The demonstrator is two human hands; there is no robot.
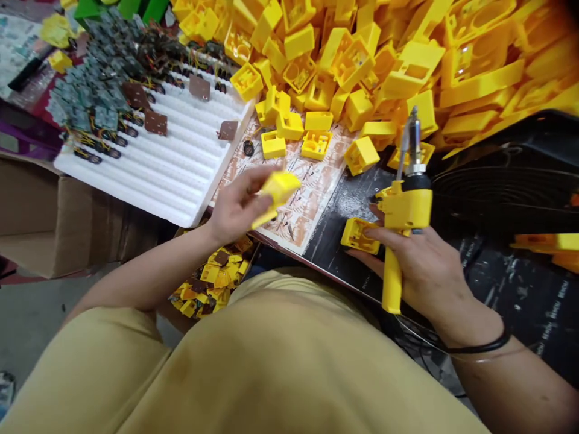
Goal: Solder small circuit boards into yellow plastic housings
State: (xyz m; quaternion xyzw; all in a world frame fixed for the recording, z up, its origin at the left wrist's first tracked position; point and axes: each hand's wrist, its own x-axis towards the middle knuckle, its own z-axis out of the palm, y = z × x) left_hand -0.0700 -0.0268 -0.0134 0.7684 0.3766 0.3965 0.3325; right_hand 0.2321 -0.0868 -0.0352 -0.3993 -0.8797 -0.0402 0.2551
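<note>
From the head camera I am looking down on the left hand [235,208], which is hovering over the near edge of the bench with its fingers curled around a yellow plastic piece [278,190]. The thumb and fingertips are pinching it from the left, and the rest of the piece is sticking out to the right. It is blurred; I am reading it as a blocky, bright yellow moulded shell, tilted, though I cannot make out its openings. It is hanging just above a printed sheet [307,193], not touching it. The right hand [420,265] is closing around a soldering iron [400,223], which has a yellow handle, a black collar and a metal tip pointing up and away from me. The outstretched fingers of that hand are also touching a small yellow housing [359,235], a square, open-faced box lying on the black mat [497,283]. A black band [479,348] is circling the right wrist. Behind both hands a pile of yellow housings [384,54] is filling the far side of the bench. To the left a white tray [172,169] is carrying rows of circuit boards [99,96] along its far edge. Below the bench edge, scrap parts [217,280] in yellow and brown are showing beside a cardboard box [45,211].
</note>
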